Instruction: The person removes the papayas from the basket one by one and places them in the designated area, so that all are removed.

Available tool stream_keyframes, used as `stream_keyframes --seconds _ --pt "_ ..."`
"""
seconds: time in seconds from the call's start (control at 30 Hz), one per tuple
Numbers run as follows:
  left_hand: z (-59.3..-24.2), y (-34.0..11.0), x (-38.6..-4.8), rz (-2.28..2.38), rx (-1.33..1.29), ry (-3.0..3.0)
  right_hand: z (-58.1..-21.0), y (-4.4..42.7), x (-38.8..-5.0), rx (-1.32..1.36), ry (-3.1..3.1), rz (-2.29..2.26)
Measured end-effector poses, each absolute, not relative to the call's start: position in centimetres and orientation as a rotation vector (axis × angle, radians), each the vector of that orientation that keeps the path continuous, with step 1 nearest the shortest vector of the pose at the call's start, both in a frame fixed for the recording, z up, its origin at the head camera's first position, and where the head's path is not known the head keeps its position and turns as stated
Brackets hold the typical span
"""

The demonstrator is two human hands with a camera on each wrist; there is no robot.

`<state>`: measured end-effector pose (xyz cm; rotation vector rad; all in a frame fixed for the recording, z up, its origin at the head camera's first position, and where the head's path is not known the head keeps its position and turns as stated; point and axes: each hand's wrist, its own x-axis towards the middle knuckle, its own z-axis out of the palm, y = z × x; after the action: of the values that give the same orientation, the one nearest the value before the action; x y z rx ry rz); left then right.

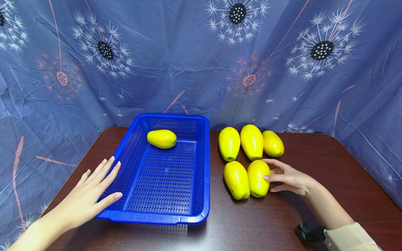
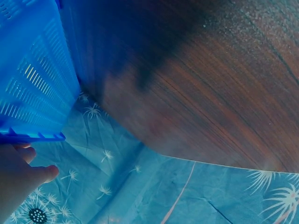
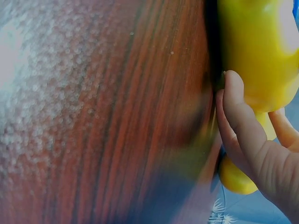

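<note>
On the left rim of a blue perforated plastic basket (image 1: 206, 167) lies my left hand (image 1: 91, 197), its fingers spread and fairly straight. The thumb reaches over the basket's near left corner. Inside, toward the back, a yellow papaya (image 1: 161, 138) lies on its side. My right hand (image 1: 290, 177) is at the right side of another papaya (image 1: 259, 178) on the table. Its thumb touches that fruit and the forefinger is by its far end. In the right wrist view, extended fingers (image 3: 233, 88) lie along the papaya's side (image 3: 261, 51), low by the tabletop.
Next to that fruit lies a papaya (image 1: 237, 180). Behind are three more: left (image 1: 229, 143), middle (image 1: 252, 142) and right (image 1: 273, 143). The brown table (image 1: 326, 157) meets a blue dandelion-print cloth (image 1: 176, 62). A black device (image 1: 309, 233) is by the right wrist.
</note>
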<state>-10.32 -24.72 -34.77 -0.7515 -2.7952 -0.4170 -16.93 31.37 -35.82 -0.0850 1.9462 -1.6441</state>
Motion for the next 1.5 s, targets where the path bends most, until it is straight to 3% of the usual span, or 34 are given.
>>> stream_keyframes --seconds 0.4,0.87,1.5 --pt "-34.6 -24.7 -10.3 -0.413 -0.75 -2.81 -35.3 31.8 -17.0 -0.079 1.98 -1.629" --pt "-34.5 -24.7 -10.5 -0.395 -0.742 -2.831 -32.1 32.7 -18.1 -0.082 2.078 -1.653" --pt "-34.7 -24.9 -10.4 -0.4 -0.77 -2.814 -27.2 28.3 -21.9 -0.153 2.142 -1.613"
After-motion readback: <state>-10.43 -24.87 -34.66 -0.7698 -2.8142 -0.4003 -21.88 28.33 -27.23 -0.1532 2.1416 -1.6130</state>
